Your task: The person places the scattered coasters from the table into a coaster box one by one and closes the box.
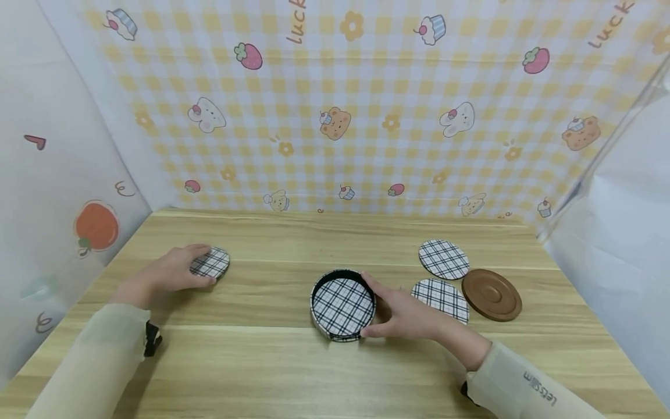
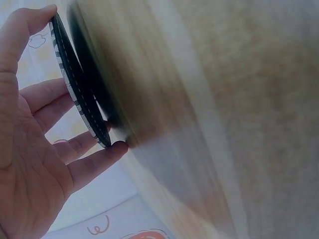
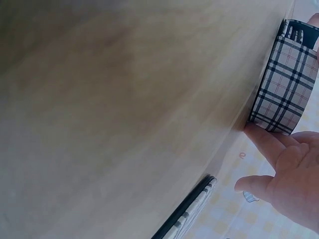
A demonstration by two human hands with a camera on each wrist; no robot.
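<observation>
As hand (image 1: 175, 270) grips coaster (image 1: 213, 263), "luck" (image 1: 296, 22) shows.

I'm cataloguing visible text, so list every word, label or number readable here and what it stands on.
"luck", twice, on the patterned backdrop.
"Letsslim", upside down, on the right sleeve; its middle letters are slightly blurred.
"e", at the backdrop's foot; another scrap there is too small to read.
No text visible on the plaid coasters or the round holder.
</observation>
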